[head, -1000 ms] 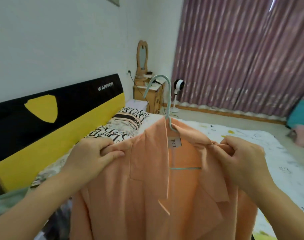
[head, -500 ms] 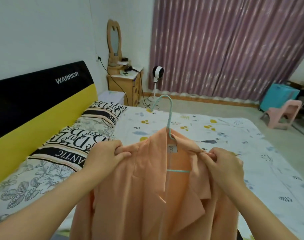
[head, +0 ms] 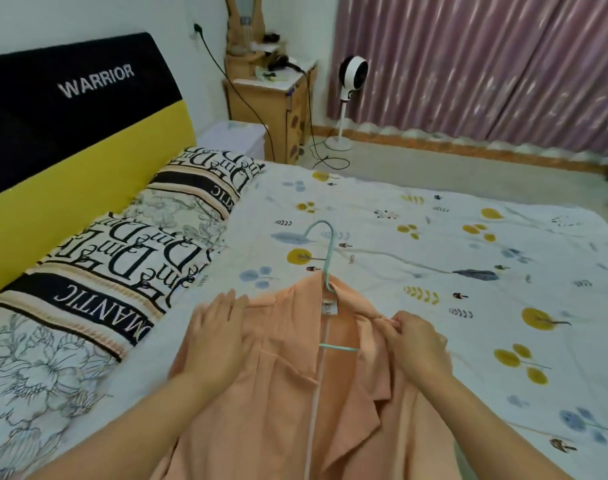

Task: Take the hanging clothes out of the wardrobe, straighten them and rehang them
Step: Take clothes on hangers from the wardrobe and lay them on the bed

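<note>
Two hands on a peach jacket spread over the bed; the left hand presses flat on its shoulder. The right hand pinches the collar, just beside the hanger.

A home bedroom. I stand at a bed with a white leaf-print sheet and two lettered pillows along a black-and-yellow headboard marked WARRIOR. In the corner, a wooden dressing table with what I take for a mirror, cut off at the top edge; a cable runs from a wall socket. A small white standing fan is on the floor beside purple curtains.
</note>
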`<state>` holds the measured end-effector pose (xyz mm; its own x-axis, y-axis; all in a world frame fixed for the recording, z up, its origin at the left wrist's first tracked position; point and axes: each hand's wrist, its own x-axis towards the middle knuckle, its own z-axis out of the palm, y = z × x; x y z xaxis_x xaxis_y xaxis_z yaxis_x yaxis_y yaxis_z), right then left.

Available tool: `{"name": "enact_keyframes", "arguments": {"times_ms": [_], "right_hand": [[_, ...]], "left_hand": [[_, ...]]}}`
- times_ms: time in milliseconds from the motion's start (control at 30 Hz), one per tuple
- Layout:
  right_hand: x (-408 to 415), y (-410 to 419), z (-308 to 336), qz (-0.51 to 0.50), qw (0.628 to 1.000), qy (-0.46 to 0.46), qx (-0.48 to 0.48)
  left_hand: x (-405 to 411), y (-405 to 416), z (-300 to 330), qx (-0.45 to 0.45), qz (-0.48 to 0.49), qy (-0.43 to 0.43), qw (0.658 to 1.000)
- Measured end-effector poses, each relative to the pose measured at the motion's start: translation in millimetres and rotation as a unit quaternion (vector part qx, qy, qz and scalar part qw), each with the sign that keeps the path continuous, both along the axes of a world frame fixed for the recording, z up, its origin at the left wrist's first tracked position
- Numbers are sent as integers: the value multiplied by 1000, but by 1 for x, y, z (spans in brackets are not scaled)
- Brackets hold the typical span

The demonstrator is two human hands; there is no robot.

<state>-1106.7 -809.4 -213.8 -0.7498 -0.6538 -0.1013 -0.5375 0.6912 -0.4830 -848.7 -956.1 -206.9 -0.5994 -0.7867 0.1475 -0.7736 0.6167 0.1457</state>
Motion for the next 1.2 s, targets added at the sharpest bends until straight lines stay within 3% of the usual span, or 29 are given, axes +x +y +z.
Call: {"name": "enact_keyframes", "arguments": {"times_ms": [167,367,433,533,600,700,900,1100,1200], "right_hand": [[-31,-53,-78,5,996,-46,72],[-45,-93,-170,14,985,-106,134],[-34,-96,-184,30,987,-78,134],[2,-79,-203,71,986,47,146],[30,-62,-211,121,973,22,196],[37,-52,-234,153,944,-51,288],[20,-67,-236,169,934,-93,299],[19,-61,-178,197,926,-81,312],[38,-56,-139,249,912,-93,311]], "left_hand": [[-30,-13,-89,92,-1,-161,983],[-49,-23,-187,279,-3,-246,928],[-52,-26,-209,303,-2,-255,918],[-56,-30,-233,311,-5,-267,912],[-59,-31,-242,316,-1,-260,912],[-63,-35,-249,330,2,-267,905],[-77,-39,-229,368,18,-258,893],[-64,-24,-187,432,-23,-245,867],[-53,-11,-149,431,-31,-221,875]]}}
